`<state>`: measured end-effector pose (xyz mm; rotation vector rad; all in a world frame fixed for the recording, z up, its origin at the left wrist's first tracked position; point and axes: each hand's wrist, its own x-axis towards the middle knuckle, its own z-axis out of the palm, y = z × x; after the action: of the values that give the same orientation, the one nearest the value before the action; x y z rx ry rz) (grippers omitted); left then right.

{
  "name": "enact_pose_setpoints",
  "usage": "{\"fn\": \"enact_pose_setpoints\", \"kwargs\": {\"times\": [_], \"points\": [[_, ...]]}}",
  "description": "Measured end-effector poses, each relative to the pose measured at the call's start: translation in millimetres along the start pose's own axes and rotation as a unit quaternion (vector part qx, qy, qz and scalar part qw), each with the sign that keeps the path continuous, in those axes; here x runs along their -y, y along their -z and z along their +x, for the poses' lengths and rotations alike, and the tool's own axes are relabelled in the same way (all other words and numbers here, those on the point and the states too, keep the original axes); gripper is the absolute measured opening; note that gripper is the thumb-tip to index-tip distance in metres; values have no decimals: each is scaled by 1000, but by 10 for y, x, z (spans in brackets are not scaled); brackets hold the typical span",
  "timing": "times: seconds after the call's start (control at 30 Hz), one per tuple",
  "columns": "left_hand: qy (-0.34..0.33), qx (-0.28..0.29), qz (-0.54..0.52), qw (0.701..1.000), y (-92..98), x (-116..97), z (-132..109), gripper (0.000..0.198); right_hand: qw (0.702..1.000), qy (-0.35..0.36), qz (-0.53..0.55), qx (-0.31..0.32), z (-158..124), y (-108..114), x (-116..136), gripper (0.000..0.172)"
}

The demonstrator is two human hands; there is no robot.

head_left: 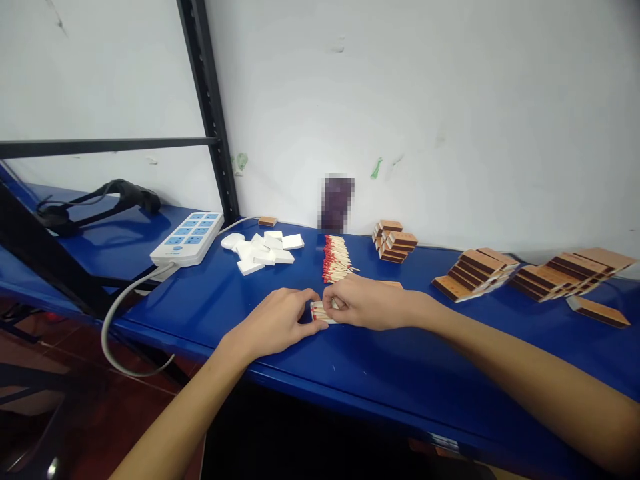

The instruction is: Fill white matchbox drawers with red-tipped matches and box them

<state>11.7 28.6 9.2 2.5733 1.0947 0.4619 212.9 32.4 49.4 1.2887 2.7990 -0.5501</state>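
Observation:
A small white matchbox tray with red-headed matchsticks in it lies on the blue shelf near its front edge. My left hand grips the tray's left end between thumb and fingers. My right hand reaches in from the right, its fingers pinched together down on the matchsticks inside; the fingertips are partly hidden. Just behind my hands lies a pile of loose matches, red heads to the left. Part of a brown matchbox sleeve shows behind my right wrist.
White trays lie heaped at left, beside a power strip with its cable. Matchbox stacks stand at the back and at right. A black rack post rises at left. The blue shelf ends at a front edge.

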Motion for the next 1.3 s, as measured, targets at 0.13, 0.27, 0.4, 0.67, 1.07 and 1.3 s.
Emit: {"fn": "enact_pose_setpoints", "kwargs": {"times": [0.13, 0.27, 0.4, 0.67, 1.07, 1.3], "points": [[7, 6, -9, 1000, 5, -3, 3, 31, 1000, 17, -7, -12, 9, 9, -45, 13], [15, 7, -9, 1000, 2, -4, 2, 33, 998, 13, -37, -39, 20, -7, -82, 16], [9, 2, -4, 1000, -12, 10, 0, 33, 998, 18, -52, -43, -5, -15, -25, 19], [8, -5, -18, 1000, 0, -6, -7, 30, 999, 33, -21, -17, -69, 59, 27, 22], [21, -6, -14, 1000, -15, -2, -12, 46, 999, -27, -28, -12, -8, 126, -295, 16], [3, -3, -26, 1000, 4, -23, -9, 31, 995, -50, -74, -44, 57, 76, -324, 12]]}}
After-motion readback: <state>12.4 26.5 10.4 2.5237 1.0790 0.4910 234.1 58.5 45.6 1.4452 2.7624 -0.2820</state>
